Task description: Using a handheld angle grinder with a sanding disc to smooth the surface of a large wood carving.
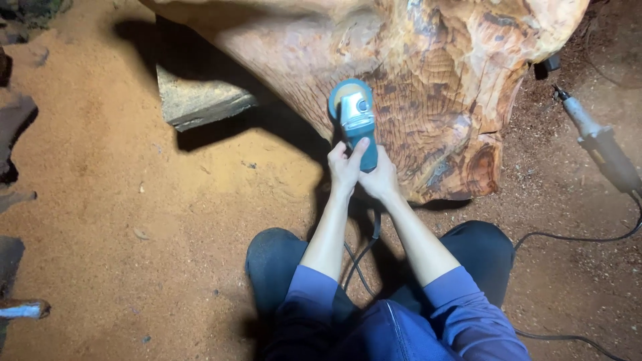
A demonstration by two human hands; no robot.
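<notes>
A teal angle grinder [356, 119] with a round sanding disc rests against the lower face of a big carved wooden log [441, 73]. My left hand [344, 167] wraps the grinder's body from the left. From the right, my right hand [382, 179] grips the same handle, touching the left hand. The grinder's black cord [364, 251] runs down between my knees.
A grey block [200, 97] props the log at the left. A second power tool [602, 144] with a cord lies on the ground at the right. Sawdust-covered reddish ground [134, 200] spreads to the left; dark wood pieces line the left edge.
</notes>
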